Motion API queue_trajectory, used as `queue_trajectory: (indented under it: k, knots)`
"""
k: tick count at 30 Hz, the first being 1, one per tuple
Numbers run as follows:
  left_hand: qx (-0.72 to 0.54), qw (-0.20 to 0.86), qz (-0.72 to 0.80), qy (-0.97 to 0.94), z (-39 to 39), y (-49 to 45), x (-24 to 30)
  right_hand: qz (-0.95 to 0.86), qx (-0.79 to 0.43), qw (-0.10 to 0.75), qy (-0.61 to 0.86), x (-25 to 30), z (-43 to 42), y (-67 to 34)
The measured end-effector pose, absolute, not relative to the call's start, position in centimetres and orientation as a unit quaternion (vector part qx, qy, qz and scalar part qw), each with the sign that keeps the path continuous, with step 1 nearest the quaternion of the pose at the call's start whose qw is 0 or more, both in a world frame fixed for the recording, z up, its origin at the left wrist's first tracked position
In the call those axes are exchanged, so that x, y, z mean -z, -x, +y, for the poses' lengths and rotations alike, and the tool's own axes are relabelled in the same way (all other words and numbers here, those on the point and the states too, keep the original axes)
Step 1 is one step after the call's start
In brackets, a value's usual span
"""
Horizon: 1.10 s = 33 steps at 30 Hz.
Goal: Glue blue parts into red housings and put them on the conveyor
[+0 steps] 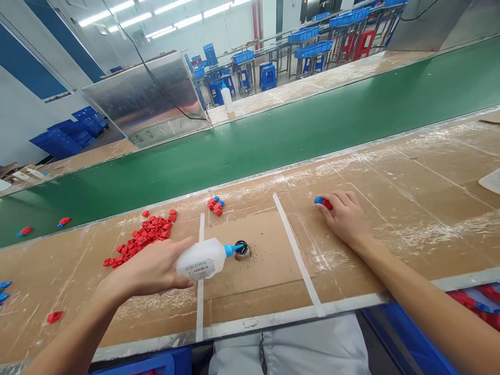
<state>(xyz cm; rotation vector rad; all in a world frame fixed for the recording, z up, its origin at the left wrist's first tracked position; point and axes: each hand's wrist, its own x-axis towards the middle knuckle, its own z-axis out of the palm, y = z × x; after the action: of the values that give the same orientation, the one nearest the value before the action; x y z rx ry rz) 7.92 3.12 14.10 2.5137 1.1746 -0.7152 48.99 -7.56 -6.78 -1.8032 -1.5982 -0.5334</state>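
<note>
My left hand (pixel 164 265) is wrapped round a white glue bottle (pixel 205 258) with a blue nozzle, tilted nearly flat. The nozzle's tip rests at the mouth of a small round dark-lined cup (pixel 242 251) on a cardboard sheet (pixel 265 276). Over on the right, my right hand (pixel 346 216) pinches a small red and blue plastic piece (pixel 323 202) close to the cardboard-covered tabletop. A heap of small red plastic parts (pixel 148 234) lies beyond my left hand, and a few red and blue pieces (pixel 216 204) sit past the cup.
Beyond the table runs a green conveyor belt (pixel 250 140) with a couple of red and blue pieces at its left. Another white bottle (pixel 227 99) stands on the far ledge by a metal panel (pixel 152 99). Blue bins (pixel 152 364) sit below the front edge.
</note>
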Motion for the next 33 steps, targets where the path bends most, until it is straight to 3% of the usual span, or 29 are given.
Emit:
queue_trajectory:
  k: [33]
  knots:
    - [0.241,0.137,0.396,-0.876,3.78,-7.53,-14.23,-0.68,0.052,0.296,0.669,7.23,-7.32,-48.2]
